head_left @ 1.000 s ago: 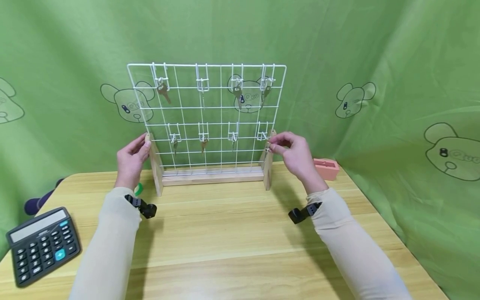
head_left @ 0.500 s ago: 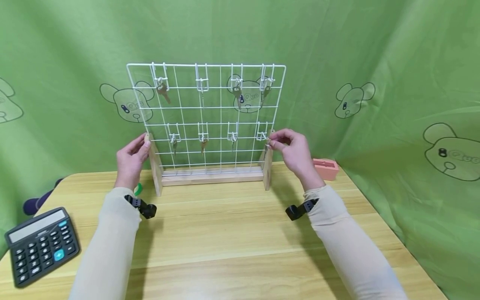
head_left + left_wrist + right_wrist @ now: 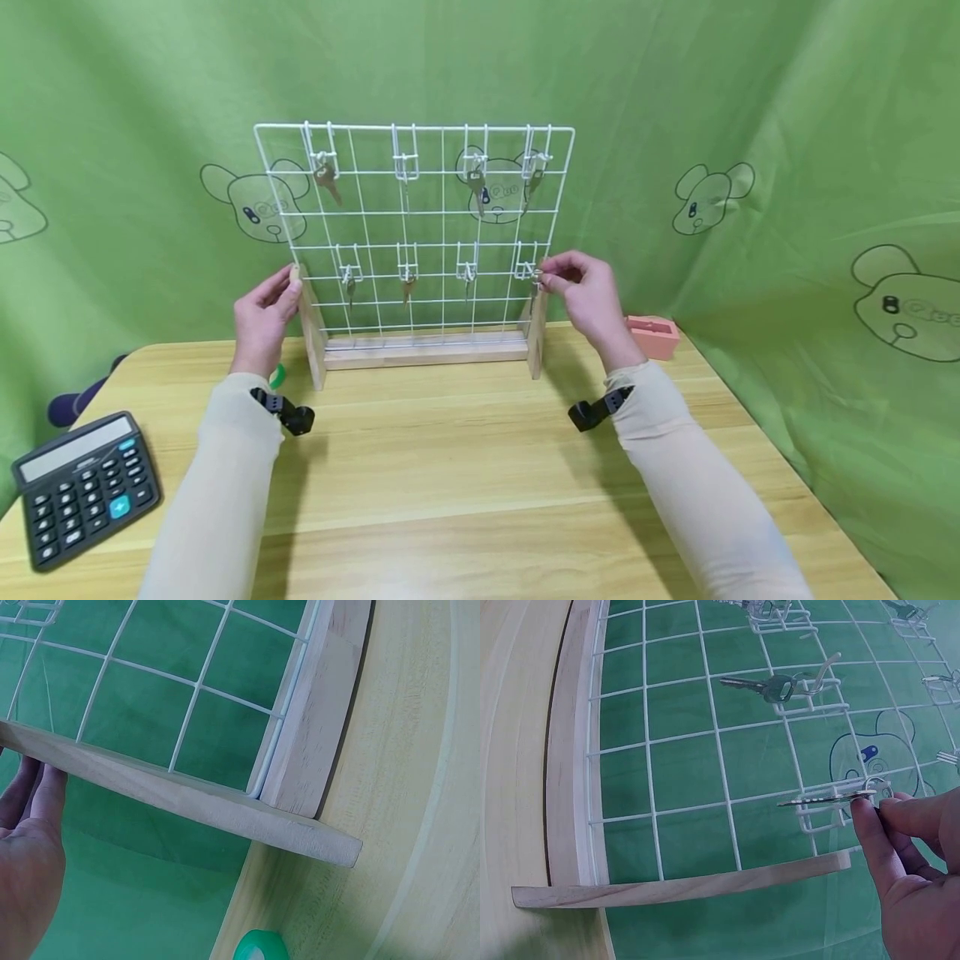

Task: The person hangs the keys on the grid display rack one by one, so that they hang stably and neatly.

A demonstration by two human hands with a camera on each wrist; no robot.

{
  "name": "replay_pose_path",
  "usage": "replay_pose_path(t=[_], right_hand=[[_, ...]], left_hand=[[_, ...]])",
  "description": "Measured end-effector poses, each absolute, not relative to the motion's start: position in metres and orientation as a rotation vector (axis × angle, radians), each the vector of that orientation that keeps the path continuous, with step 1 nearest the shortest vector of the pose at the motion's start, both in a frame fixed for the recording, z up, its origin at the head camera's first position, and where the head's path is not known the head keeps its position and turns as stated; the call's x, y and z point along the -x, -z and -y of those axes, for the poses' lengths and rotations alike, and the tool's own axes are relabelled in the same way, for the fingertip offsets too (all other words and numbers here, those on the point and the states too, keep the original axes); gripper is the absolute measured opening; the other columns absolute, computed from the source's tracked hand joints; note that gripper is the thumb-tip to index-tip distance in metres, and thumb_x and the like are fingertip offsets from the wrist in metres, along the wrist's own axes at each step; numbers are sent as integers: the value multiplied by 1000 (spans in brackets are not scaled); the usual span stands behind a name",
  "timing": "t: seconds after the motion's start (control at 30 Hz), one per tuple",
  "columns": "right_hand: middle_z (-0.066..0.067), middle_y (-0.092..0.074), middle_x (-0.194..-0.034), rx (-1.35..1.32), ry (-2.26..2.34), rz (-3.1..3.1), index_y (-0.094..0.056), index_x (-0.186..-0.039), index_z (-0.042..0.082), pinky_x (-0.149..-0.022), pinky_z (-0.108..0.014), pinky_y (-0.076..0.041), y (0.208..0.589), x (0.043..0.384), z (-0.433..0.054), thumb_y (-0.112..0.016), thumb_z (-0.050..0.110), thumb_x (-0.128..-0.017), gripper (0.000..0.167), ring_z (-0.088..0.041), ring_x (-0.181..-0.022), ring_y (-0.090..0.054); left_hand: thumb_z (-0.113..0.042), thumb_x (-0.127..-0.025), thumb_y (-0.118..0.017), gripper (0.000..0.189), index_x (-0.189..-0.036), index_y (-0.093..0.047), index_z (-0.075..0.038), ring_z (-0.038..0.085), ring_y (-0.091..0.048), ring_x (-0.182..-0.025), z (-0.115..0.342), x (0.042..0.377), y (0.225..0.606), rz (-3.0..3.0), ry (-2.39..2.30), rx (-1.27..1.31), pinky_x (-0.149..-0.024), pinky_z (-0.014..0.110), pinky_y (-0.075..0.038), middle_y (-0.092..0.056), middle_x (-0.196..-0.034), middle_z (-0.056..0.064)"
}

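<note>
A white wire grid rack (image 3: 360, 128) stands in a wooden base (image 3: 427, 357), with keys hanging from hooks in two rows. My left hand (image 3: 258, 327) holds the top of the left wooden upright (image 3: 172, 795) between thumb and fingers. At the lower right hook (image 3: 525, 271), my right hand (image 3: 594, 307) pinches a key (image 3: 829, 799) by its ring end. In the right wrist view the key lies sideways across the hook, its ring (image 3: 877, 785) right at the hook's wires. Another hanging key (image 3: 776, 688) shows on the neighbouring hook.
A black calculator (image 3: 86, 487) lies at the table's left. Behind the left wrist sits a green tape roll (image 3: 260, 946). A pink block-shaped holder (image 3: 652, 337) stands at the back right, beside the green curtain (image 3: 825, 167). The wooden tabletop (image 3: 442, 467) extends in front of the rack.
My right hand has risen slightly and drawn in toward the lower right hook, carrying the key with it. The left hand keeps its place on the upright.
</note>
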State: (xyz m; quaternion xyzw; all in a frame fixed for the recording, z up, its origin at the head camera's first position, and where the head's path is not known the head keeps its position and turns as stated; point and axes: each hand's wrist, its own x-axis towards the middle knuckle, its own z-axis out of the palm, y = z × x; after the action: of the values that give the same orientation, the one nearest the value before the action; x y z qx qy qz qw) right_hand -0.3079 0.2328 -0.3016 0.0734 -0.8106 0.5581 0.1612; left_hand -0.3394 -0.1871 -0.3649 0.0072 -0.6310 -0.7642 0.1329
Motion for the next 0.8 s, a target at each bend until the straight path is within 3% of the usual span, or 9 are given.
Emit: replay_pose_path(t=[0.47, 0.8], right_hand=[[-17, -62, -106, -203, -1575, 2329, -64, -111, -5, -83, -26, -55, 310, 313, -235, -62, -6, -92, 19, -23, -94, -58], [-15, -61, -108, -119, -1510, 2424, -63, -115, -1, -89, -40, -54, 322, 301, -242, -57, 6, -97, 20, -25, -97, -56]], left_hand=[[-18, -92, -69, 47, -137, -57, -15, 23, -52, -125, 187, 339, 365, 1842, 2226, -27, -96, 19, -49, -52, -141, 13], [-23, -92, -69, 51, -139, -54, -9, 24, -53, -122, 188, 338, 360, 1936, 2169, -26, -97, 20, -49, -52, -139, 15]])
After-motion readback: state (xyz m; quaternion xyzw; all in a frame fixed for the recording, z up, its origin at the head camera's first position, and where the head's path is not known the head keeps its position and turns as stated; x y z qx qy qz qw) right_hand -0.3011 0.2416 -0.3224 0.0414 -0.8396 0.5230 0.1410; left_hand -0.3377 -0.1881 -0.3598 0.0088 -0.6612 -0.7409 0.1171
